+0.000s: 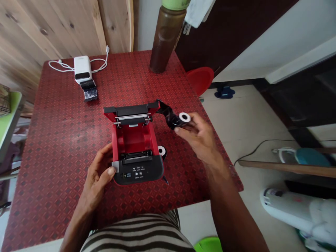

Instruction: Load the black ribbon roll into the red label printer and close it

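A red and black label printer point(133, 140) rests on the table with its lid raised and its red inner bay bare. My left hand point(98, 175) grips the printer's left side, the thumb on the grey front corner. To the right of the lid, my right hand point(199, 136) holds a roll of glossy black ribbon point(173, 119) with a white core facing up. A loose black strip trails from it toward the lid's right edge. Against the printer's right side lies a second black roll with a white core point(162, 151), partly hidden by the printer.
On the red patterned table point(65, 140) lie a white power bank point(82, 68) with a white cable, and a small black item below it. A tall brown bottle point(164, 38) with a green lid stands at the far edge. Beyond the right edge is a red stool point(201, 80).
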### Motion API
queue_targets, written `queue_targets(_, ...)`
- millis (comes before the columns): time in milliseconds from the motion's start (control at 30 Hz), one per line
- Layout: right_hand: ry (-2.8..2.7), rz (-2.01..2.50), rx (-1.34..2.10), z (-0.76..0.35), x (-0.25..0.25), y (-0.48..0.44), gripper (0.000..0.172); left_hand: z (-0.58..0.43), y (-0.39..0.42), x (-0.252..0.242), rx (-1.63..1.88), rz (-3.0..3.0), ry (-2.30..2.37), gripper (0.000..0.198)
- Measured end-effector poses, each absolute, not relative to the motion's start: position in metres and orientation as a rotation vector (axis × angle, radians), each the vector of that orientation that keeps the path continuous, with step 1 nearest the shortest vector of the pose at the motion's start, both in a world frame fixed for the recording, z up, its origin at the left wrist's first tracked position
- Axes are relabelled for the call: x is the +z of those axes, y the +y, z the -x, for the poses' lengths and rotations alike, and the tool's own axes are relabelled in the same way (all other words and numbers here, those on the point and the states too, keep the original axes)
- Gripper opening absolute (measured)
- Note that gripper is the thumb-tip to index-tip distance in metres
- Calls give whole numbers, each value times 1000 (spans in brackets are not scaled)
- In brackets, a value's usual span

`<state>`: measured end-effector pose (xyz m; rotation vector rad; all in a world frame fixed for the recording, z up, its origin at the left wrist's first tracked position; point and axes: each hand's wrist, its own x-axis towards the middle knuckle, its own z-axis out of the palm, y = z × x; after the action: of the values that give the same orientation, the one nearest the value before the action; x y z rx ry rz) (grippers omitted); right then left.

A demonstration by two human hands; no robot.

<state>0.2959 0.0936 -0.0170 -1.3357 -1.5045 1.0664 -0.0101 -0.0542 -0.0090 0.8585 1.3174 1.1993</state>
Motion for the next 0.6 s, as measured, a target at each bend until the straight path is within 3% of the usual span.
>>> queue_targets(333, -1740, 783, 1753, -292, 71, 47, 32, 12, -53, -10, 1208, -876, 1273, 66)
queue_targets(600, -1915, 876, 1768, -245, 75, 59, 27, 16, -63, -15, 1254, -827, 1329, 64)
